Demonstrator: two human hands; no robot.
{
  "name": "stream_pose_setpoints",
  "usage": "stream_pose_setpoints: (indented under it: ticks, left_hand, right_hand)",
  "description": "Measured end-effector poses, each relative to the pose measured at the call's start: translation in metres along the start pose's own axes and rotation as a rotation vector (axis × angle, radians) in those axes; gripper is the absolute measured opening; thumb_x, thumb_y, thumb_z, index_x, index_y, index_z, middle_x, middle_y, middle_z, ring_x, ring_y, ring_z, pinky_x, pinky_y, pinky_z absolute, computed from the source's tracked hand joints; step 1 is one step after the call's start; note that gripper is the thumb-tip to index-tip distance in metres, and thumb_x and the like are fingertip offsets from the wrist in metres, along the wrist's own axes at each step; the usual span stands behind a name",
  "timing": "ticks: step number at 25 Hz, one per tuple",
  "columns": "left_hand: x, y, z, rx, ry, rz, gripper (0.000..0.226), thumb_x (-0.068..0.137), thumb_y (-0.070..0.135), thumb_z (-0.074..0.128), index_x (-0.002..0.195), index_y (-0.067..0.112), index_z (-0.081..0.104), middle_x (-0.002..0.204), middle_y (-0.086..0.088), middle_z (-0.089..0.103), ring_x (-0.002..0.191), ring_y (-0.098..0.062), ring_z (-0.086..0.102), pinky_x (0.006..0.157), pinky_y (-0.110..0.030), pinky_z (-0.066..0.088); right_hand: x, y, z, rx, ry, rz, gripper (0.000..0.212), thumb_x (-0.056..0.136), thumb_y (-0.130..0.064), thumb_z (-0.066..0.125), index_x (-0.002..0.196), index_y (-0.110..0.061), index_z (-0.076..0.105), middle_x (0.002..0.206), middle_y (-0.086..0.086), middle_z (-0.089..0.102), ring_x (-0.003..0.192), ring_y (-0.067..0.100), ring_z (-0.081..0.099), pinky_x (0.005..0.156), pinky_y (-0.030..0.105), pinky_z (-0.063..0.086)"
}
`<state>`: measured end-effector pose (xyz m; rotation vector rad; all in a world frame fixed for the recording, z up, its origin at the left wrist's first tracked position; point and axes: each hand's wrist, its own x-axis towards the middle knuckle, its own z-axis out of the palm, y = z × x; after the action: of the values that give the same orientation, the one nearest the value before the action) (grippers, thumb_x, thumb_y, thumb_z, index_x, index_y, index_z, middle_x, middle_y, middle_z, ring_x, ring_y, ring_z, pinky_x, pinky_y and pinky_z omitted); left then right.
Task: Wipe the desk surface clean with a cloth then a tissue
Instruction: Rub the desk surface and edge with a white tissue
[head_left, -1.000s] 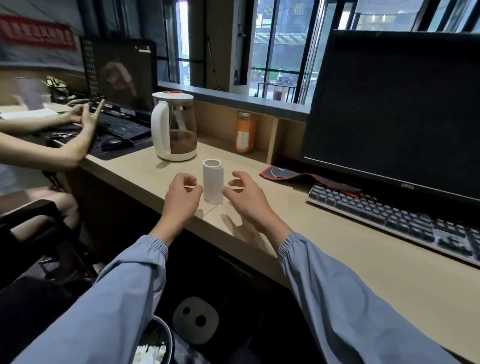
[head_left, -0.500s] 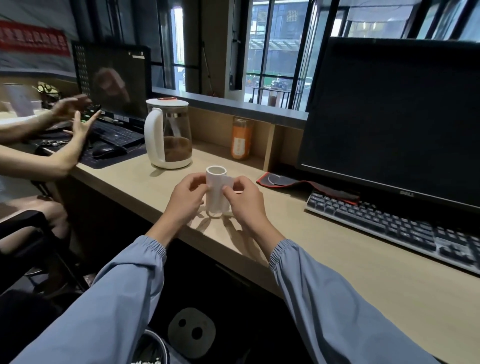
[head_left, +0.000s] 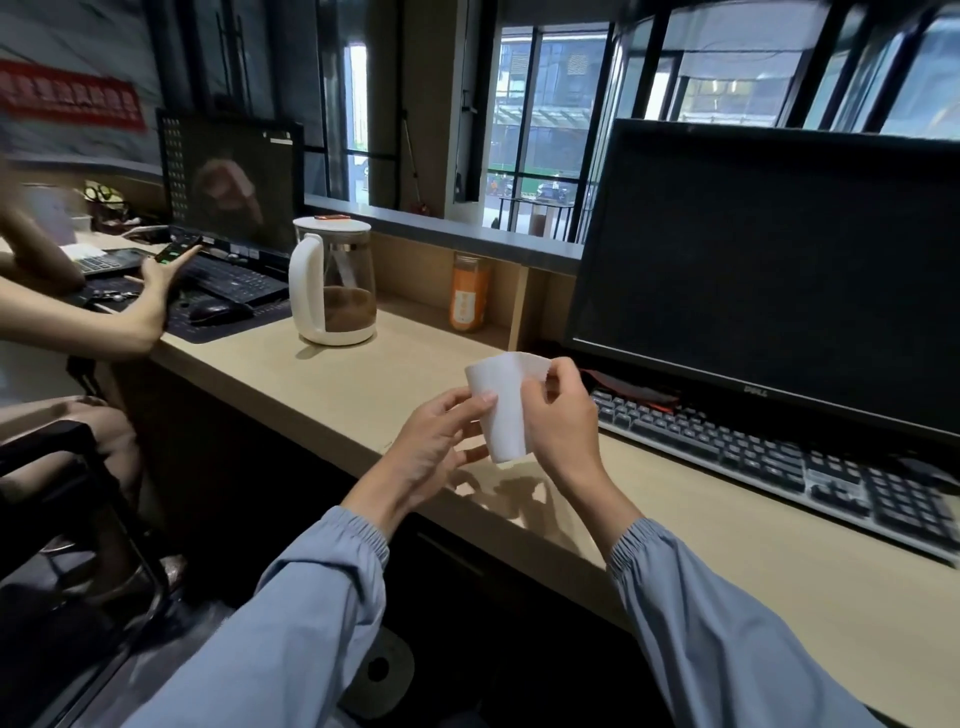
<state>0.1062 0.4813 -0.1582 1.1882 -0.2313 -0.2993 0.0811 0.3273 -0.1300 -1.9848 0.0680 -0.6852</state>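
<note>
left hand (head_left: 431, 447), right hand (head_left: 561, 423) pinch tissue roll (head_left: 501, 410); right edge hidden — behind hand

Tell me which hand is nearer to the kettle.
Left. The left hand holds the tissue roll on the side facing the kettle, which stands behind it to the left. The right hand pinches the roll's other side, farther from the kettle.
</note>
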Motion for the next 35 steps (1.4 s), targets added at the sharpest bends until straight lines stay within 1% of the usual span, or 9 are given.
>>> stream_pose_setpoints:
  ticks: [4,8,14,19,22,25,27,31,35]
  left_hand:
    - [-0.010,-0.011,0.021,-0.004,-0.041,-0.021,0.060,0.083,0.041,0.084,0.133,0.014,0.064,0.128,-0.009,0.073,0.122,-0.030,0.066,0.104,-0.053,0.056]
    - [-0.017,-0.013,0.034,0.008,-0.030,-0.008,0.070,0.077,0.038,0.090,0.133,0.011,0.059,0.128,-0.015,0.072,0.117,-0.031,0.071,0.099,-0.053,0.059]
    - [-0.030,-0.013,0.055,-0.033,-0.051,-0.001,0.050,0.085,0.038,0.077,0.123,0.008,0.064,0.109,-0.011,0.080,0.099,-0.026,0.077,0.081,-0.039,0.065]
    - [-0.036,-0.018,0.057,0.019,-0.062,0.036,0.096,0.055,0.064,0.090,0.127,0.008,0.062,0.118,-0.014,0.077,0.108,-0.032,0.075,0.081,-0.041,0.065]
    - [-0.038,-0.020,0.057,0.040,-0.110,0.058,0.108,0.048,0.069,0.093,0.128,0.005,0.061,0.120,-0.015,0.076,0.110,-0.035,0.074,0.084,-0.044,0.064]
    - [-0.035,-0.022,0.038,-0.139,-0.123,0.075,0.097,0.046,0.068,0.096,0.113,0.007,0.061,0.092,-0.009,0.070,0.084,-0.024,0.068,0.078,-0.038,0.059]
    - [-0.032,-0.015,0.017,-0.156,-0.063,0.091,0.093,0.047,0.068,0.096,0.110,0.009,0.060,0.086,-0.006,0.066,0.080,-0.021,0.063,0.078,-0.035,0.056]
    - [-0.025,-0.004,0.011,0.219,0.081,0.144,0.077,0.067,0.061,0.091,0.117,0.008,0.063,0.098,-0.007,0.068,0.091,-0.025,0.063,0.076,-0.035,0.055]
    - [-0.010,0.015,0.001,0.322,0.210,0.169,0.063,0.079,0.043,0.086,0.129,0.015,0.061,0.114,-0.005,0.067,0.100,-0.021,0.064,0.081,-0.036,0.057]
  right_hand:
    - [-0.012,0.003,-0.029,0.115,0.066,0.078,0.005,0.102,-0.034,0.048,0.102,-0.029,0.051,0.099,-0.008,0.060,0.089,0.013,0.062,0.066,0.033,0.057]
    - [-0.019,0.004,-0.055,0.191,0.052,0.153,0.015,0.101,-0.039,0.048,0.100,-0.025,0.054,0.099,-0.001,0.062,0.089,0.019,0.064,0.064,0.030,0.050]
    - [-0.029,0.008,-0.068,0.107,0.149,0.014,0.033,0.105,-0.051,0.037,0.095,-0.023,0.051,0.088,0.000,0.058,0.075,0.013,0.057,0.061,0.029,0.042]
    - [-0.030,0.010,-0.076,0.026,0.220,-0.076,0.033,0.107,-0.049,0.036,0.092,-0.022,0.048,0.078,0.005,0.057,0.063,0.016,0.054,0.053,0.030,0.038]
    - [-0.029,0.010,-0.081,-0.048,0.188,-0.169,0.031,0.108,-0.045,0.038,0.094,-0.019,0.049,0.074,0.003,0.056,0.060,0.015,0.053,0.048,0.027,0.037]
    - [-0.017,0.013,-0.108,-0.081,0.329,-0.095,0.033,0.109,-0.041,0.038,0.092,-0.014,0.048,0.065,0.002,0.052,0.051,0.011,0.044,0.051,0.035,0.031]
    - [-0.008,0.019,-0.134,-0.097,0.357,-0.028,0.035,0.108,-0.044,0.036,0.095,-0.013,0.049,0.068,0.001,0.053,0.055,0.012,0.045,0.054,0.037,0.032]
    - [-0.013,0.015,-0.131,-0.248,0.113,-0.123,0.032,0.107,-0.047,0.039,0.100,-0.018,0.050,0.077,0.002,0.060,0.063,0.017,0.056,0.050,0.035,0.039]
    - [-0.010,0.030,-0.124,-0.185,0.137,-0.023,0.033,0.106,-0.046,0.042,0.100,-0.015,0.052,0.082,0.003,0.058,0.066,0.013,0.050,0.058,0.035,0.039]
